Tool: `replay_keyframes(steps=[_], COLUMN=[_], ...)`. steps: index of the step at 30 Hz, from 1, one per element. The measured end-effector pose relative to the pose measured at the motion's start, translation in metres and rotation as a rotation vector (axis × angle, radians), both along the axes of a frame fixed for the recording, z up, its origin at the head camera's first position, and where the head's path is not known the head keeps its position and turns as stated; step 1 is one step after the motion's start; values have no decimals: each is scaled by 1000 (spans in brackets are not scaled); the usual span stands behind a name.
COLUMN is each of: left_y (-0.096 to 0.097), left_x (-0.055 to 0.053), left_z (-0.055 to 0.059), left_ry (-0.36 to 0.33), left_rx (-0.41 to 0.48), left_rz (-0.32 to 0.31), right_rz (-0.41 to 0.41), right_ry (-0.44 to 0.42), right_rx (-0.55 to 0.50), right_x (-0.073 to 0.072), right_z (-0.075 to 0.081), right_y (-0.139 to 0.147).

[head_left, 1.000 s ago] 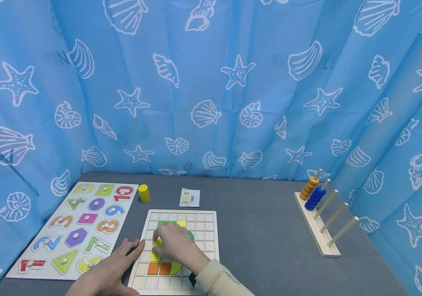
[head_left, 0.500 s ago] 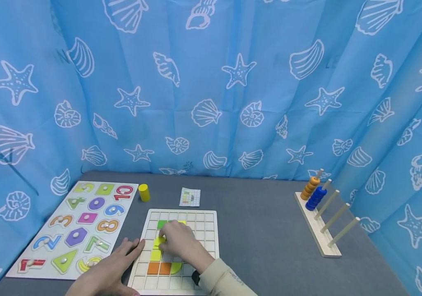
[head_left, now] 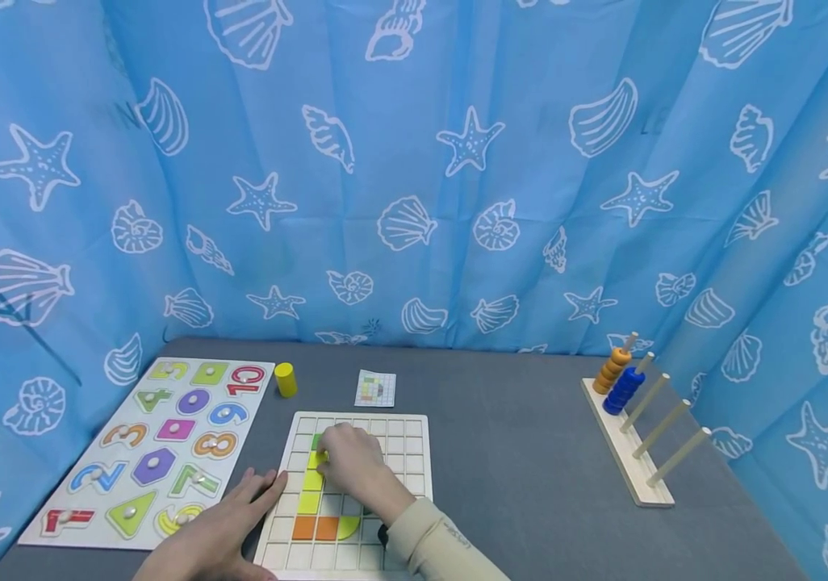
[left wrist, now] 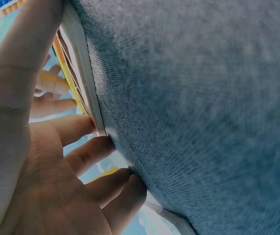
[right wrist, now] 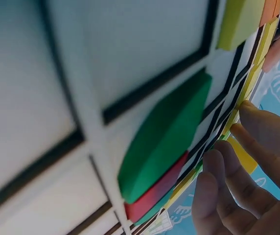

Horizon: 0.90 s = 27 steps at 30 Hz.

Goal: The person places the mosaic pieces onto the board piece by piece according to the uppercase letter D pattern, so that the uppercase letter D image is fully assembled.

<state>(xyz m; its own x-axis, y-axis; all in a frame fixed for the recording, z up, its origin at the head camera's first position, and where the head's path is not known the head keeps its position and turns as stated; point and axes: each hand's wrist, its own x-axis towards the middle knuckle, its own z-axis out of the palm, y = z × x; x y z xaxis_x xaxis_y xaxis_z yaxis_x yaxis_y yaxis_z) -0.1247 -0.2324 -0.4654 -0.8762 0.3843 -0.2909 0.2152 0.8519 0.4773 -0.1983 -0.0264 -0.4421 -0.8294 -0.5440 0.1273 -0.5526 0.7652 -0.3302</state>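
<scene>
A white gridded board lies on the table. My left hand rests along its left edge with relaxed fingers; in the left wrist view, fingertips touch the board's side and the cloth. Over the upper left of the grid, my right hand has its fingers curled at a yellow square tile. In the right wrist view, its thumb and index finger lie against yellow edges. Below are more yellow tiles, two orange tiles and a yellow quarter-round. The right hand hides part of the grid.
A number-and-shape puzzle lies left, near a yellow cylinder. A small pattern card lies behind the board. A peg rack with orange and blue rings stands right. The right wrist view shows green and red tiles.
My right hand has moved slightly toward the far side of the board. Three yellow tiles now form a column by its fingers. My left hand stays at the board's edge.
</scene>
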Motion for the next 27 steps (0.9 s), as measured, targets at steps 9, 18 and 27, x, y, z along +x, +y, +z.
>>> replay_keyframes(steps=[9,18,27], left_y=[2,1,1], left_x=[0,0,1], left_z=[1,3,2], left_ry=[-19,-13,-7], left_rx=[-12,-10,-4], left_rz=[33,20,37], right_rz=[-2,16,9], right_ry=[-48,-49,-4], right_rx=[7,54,4], right_x=[0,1,3], right_z=[1,3,5], right_y=[3,7,28])
